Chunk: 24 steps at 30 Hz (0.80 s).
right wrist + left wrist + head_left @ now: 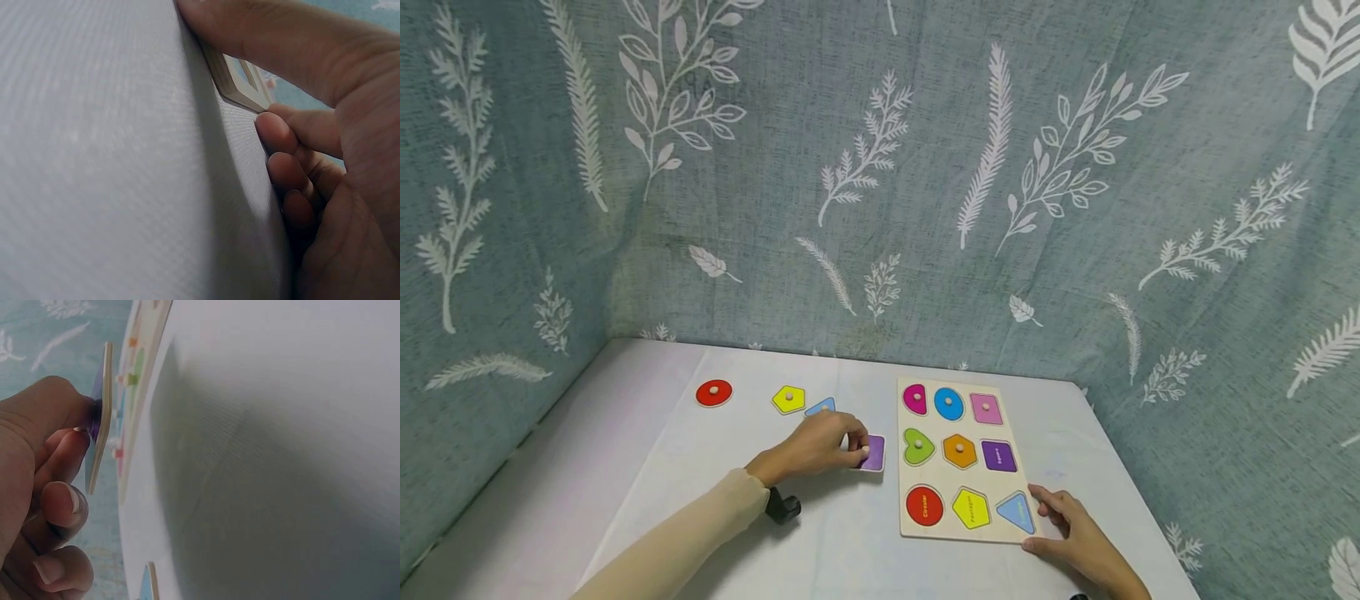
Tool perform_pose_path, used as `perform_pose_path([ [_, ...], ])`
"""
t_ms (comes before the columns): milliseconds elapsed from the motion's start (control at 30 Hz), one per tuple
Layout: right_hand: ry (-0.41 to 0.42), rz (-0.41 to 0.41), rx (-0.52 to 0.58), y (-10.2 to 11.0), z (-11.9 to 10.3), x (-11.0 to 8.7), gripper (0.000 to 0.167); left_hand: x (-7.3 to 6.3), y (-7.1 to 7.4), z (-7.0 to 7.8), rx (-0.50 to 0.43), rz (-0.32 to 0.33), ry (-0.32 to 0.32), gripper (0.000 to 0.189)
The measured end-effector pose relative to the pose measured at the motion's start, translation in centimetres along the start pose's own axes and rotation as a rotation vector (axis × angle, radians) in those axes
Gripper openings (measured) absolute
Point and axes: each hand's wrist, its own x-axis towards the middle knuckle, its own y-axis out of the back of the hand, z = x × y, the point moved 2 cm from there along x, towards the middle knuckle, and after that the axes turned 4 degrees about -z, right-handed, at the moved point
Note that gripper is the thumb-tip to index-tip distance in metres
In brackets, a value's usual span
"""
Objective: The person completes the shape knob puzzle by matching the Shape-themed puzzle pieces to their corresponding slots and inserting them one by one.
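Note:
My left hand (820, 446) pinches the knob of a purple square puzzle piece (874, 454) between thumb and fingers. In the left wrist view the square piece (105, 415) is held edge-on above the white cloth. Just to its right lies a wooden shape puzzle board (891, 542). Pieces with knobs sit in its two far rows, except for the bare purple square recess (998, 456). The near row shows bare circle, pentagon and triangle recesses. My right hand (1075, 537) grips the board's near right corner, thumb and index finger on its edges; the right wrist view shows this corner (240, 90).
On the white-covered table (820, 550) lie a red circle piece (706, 395), a yellow pentagon piece (784, 403) and a blue triangle piece (822, 406), partly hidden by my left hand. A leaf-patterned curtain (865, 192) stands behind and at both sides.

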Motion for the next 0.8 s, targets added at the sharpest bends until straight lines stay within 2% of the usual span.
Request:
perform_pose_path([
  [300, 0.004, -0.013, -0.002, 0.0, -0.1, -0.2, 0.092, 0.9, -0.4, 0.6, -0.011, -0.006, -0.01, 0.006],
  [533, -0.006, -0.024, 0.009, 0.1, -0.1, -0.3, 0.092, 2.3, -1.1, 1.7, -0.057, -0.027, -0.039, 0.005],
  [800, -0.006, -0.033, 0.02, 0.0, 0.3, -0.3, 0.093, 4.1, -2.4, 3.1, -0.049, -0.062, -0.056, 0.006],
])
